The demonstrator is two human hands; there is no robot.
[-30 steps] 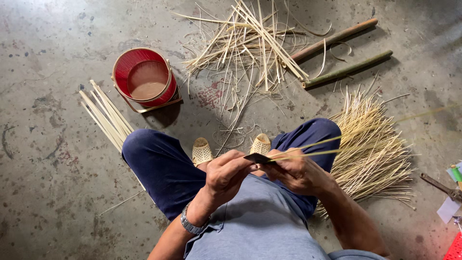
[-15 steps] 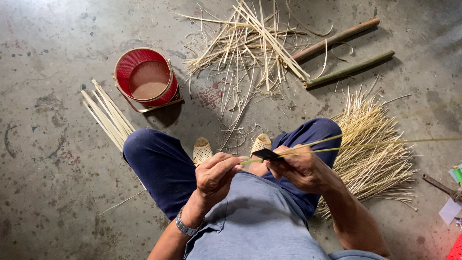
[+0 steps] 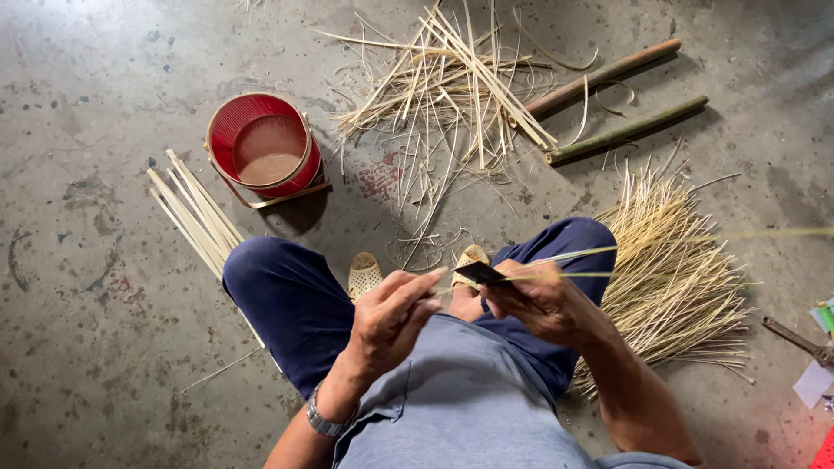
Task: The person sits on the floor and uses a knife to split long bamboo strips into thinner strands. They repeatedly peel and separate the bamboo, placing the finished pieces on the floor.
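I sit on a concrete floor with my knees bent, in dark blue trousers. My right hand (image 3: 543,304) grips a dark knife (image 3: 479,273) whose blade points left over my lap. A thin bamboo strip (image 3: 660,247) runs from the blade out to the right, split into two slivers. My left hand (image 3: 395,317), a watch on its wrist, pinches the strip's near end just left of the blade. My two sandalled feet (image 3: 365,276) show beyond my hands.
A red bucket (image 3: 228,130) stands at upper left beside a bundle of flat bamboo slats (image 3: 195,217). A tangle of bamboo shavings (image 3: 452,87) lies ahead, two bamboo poles (image 3: 625,130) at upper right, a heap of thin splints (image 3: 673,278) at my right knee.
The knife has slid along the strip, the split slivers now reach farther right. My left hand has opened slightly and shifted its pinch; the camera drifted a little.
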